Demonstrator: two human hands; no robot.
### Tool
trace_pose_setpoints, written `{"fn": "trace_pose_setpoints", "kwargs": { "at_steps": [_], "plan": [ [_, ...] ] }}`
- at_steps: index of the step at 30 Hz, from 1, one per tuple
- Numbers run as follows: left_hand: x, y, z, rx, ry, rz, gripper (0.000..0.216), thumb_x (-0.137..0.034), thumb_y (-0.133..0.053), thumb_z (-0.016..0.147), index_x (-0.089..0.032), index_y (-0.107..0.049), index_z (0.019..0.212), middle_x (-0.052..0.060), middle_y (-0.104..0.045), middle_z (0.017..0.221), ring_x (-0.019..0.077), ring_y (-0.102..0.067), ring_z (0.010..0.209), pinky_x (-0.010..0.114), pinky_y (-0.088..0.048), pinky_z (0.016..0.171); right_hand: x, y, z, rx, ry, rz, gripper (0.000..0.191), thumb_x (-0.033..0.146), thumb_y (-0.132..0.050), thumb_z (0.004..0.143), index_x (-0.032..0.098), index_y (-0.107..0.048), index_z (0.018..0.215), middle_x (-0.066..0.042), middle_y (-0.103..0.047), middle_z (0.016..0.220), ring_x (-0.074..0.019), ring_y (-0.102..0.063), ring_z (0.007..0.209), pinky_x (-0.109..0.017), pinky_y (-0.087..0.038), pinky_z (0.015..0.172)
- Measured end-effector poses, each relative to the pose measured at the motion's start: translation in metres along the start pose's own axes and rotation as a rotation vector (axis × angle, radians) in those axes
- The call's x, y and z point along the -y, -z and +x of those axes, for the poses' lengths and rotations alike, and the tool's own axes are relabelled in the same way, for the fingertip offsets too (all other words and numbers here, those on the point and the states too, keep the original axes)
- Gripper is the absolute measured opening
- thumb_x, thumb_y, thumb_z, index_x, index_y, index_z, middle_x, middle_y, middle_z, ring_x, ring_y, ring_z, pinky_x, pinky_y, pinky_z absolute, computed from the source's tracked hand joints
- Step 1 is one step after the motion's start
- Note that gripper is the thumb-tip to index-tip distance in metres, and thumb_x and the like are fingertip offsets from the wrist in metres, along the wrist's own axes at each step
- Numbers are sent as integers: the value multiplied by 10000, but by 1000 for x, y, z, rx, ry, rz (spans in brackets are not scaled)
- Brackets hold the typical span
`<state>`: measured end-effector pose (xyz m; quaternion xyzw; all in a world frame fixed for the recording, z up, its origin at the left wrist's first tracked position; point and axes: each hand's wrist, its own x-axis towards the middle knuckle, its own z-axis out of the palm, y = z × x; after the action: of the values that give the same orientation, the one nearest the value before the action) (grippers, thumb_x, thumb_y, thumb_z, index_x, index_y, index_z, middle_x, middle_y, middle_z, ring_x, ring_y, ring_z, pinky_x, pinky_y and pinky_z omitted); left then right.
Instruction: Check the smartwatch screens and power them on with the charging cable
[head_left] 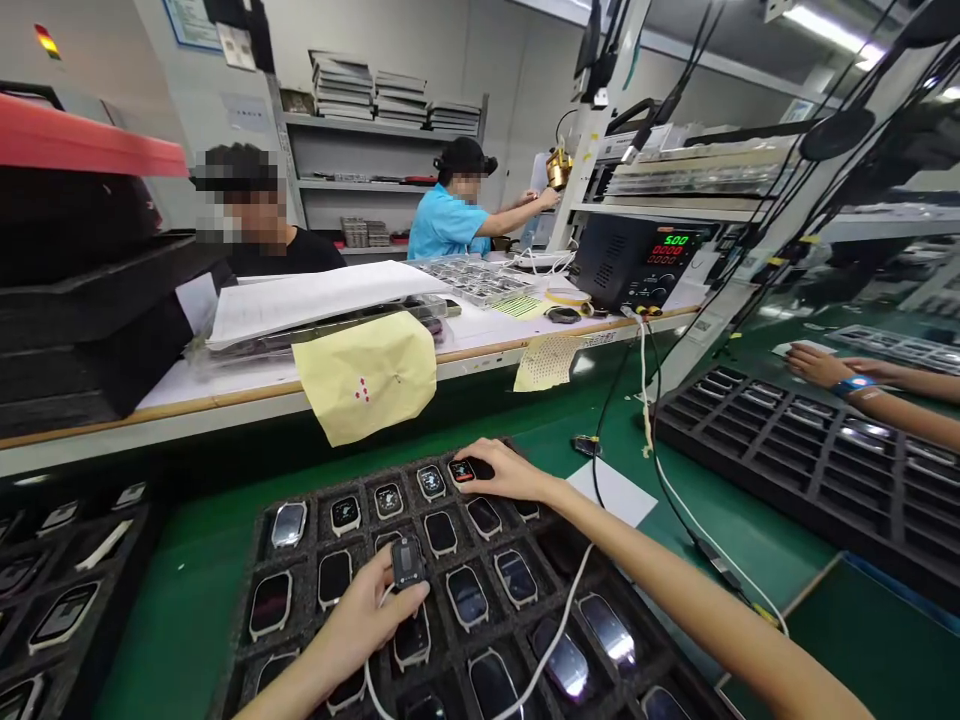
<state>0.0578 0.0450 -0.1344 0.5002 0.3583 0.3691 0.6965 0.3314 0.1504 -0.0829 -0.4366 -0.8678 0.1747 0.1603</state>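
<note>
A black foam tray (315, 508) in front of me holds several smartwatches in separate compartments. My left hand (367, 612) is closed on a small dark rectangular device with a white cable (407, 562), held above the tray's middle. Its exact kind is unclear. At the tray's far edge, my right hand (504, 472) has thumb and fingers around a smartwatch (460, 470) whose screen is lit partly red. Beside it in the far row, smartwatches with lit faces (430, 482) sit in their slots; most other screens are dark.
Another tray of watches (64, 615) stands at left, and a large black tray (780, 440) at right, near another person's hands (821, 368). A power supply (637, 262) sits on the raised shelf. Loose cables (690, 515) cross the green mat. Two people sit beyond.
</note>
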Motion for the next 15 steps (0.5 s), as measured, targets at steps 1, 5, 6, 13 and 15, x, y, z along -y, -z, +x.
{"fn": "trace_pose_setpoints", "kwargs": {
  "at_steps": [1, 5, 6, 13, 15],
  "plan": [
    [2, 1, 0, -3, 18, 13, 425, -428, -729, 726, -188, -612, 1056, 20, -640, 766, 117, -563, 619, 219, -479, 596, -2, -2, 0, 9, 5, -7, 449, 416, -692, 804, 165, -594, 1163, -114, -619, 1092, -289, -550, 1034, -424, -428, 897],
    [9, 6, 1, 25, 84, 46, 447, -484, -686, 748, -194, -555, 1063, -22, -579, 695, 10, -327, 366, 149, -243, 348, -5, 1, -1, 63, 26, -19, 404, 369, -706, 793, 197, -611, 1147, -98, -549, 1234, -270, -506, 1141, -378, -399, 962],
    [10, 8, 1, 35, 99, 52, 459, -500, -675, 751, -194, -541, 1066, -31, -566, 680, -3, -284, 343, 146, -192, 331, -8, 5, -2, 74, 25, -26, 411, 366, -705, 792, 202, -610, 1157, -98, -517, 1279, -268, -486, 1174, -367, -389, 977],
    [8, 8, 1, 77, 102, 44, 433, -517, -638, 775, -178, -502, 1008, -11, -582, 733, -30, -250, 304, 146, -102, 307, -34, 42, -19, 174, -57, -169, 367, 142, -681, 732, 156, -652, 1098, -105, -643, 1081, -279, -567, 1031, -376, -437, 900],
    [4, 8, 1, 98, 109, 36, 385, -494, -627, 795, -173, -501, 965, -1, -590, 754, -31, -251, 305, 150, -96, 303, -37, 42, -17, 215, -63, -201, 410, 124, -704, 681, 163, -659, 1087, -100, -652, 1073, -279, -581, 1002, -350, -463, 848]
  ]
}}
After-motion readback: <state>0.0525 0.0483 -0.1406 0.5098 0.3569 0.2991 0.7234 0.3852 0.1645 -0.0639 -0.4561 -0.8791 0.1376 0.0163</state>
